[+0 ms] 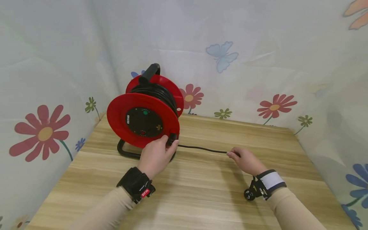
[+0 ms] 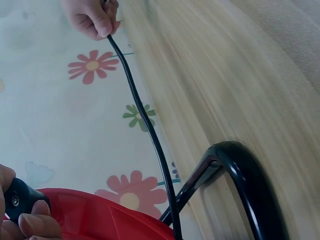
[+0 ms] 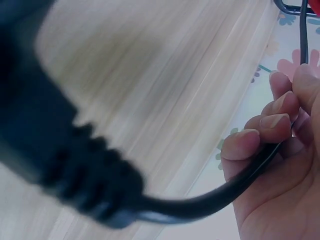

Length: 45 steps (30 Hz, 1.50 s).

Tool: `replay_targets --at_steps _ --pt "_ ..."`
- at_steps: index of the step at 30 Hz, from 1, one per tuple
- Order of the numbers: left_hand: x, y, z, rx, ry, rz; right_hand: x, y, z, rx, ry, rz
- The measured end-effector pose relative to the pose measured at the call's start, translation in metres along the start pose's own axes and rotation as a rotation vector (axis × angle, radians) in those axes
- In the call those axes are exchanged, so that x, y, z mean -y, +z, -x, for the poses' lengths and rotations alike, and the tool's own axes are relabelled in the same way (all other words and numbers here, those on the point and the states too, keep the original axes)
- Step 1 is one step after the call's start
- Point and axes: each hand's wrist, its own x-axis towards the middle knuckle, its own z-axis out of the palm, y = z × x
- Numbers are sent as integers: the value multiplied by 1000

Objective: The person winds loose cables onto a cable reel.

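A red cable reel (image 1: 120, 127) with black cable (image 1: 156, 91) wound on its drum stands left of the middle of the table. On the near disc's lower right edge, my left hand (image 1: 155, 156) grips the black winding knob (image 2: 22, 197), fingers and thumb curled about it. A single stretch of cord (image 1: 202, 148) runs from the reel to my right hand (image 1: 247, 159), which holds it between thumb and curled fingers. Below that hand hangs the cord's black plug (image 1: 249, 194), large and blurred in the right wrist view. Part of the knob is hidden behind the left fingers.
The reel rests on a black tubular stand (image 2: 245, 175) and has a black carrying handle (image 1: 149, 74) on top. Under everything lies a wood-grain table (image 1: 195, 191). White sheeting (image 1: 178, 28) printed with flowers closes off the back and both sides.
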Motion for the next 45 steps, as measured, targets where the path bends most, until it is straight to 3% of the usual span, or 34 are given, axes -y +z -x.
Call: replay_targets --at_steps 20,45 --pt "10 7 6 39 -40 -29 -1 -2 3 10 55 9" --pt "27 15 15 51 -70 -68 -7 -8 9 -7 53 7"
